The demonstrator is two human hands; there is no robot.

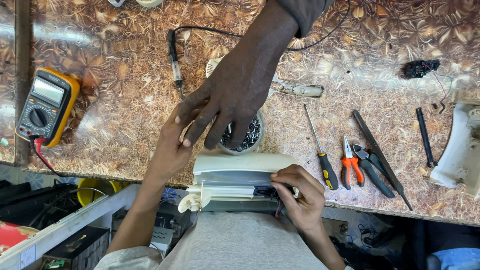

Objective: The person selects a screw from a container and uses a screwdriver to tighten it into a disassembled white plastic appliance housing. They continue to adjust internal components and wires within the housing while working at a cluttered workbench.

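Nearest the wearer, a white plastic appliance housing lay across the table's near edge, partly resting against the lap, with its casing opened and red and dark wires showing at the gap. The right hand was curled over that gap, fingers bent together and pinching at the dark inner part, so the work looked to be mid-way: the shell was open, the inside still being handled, and nothing closed up again. The left hand reached forward and up, fingers together, touching the fingers of another person's hand that came down from the far side of the table; whether something small passed between them could not be told. Just under that second hand sat a small round tub of screws. To the right lay a yellow-handled screwdriver, orange-handled pliers and dark cutters, close together, leaving little free room there. Farther left sat a yellow multimeter, with bare patterned tabletop between it and the hands. A soldering iron lay beyond.
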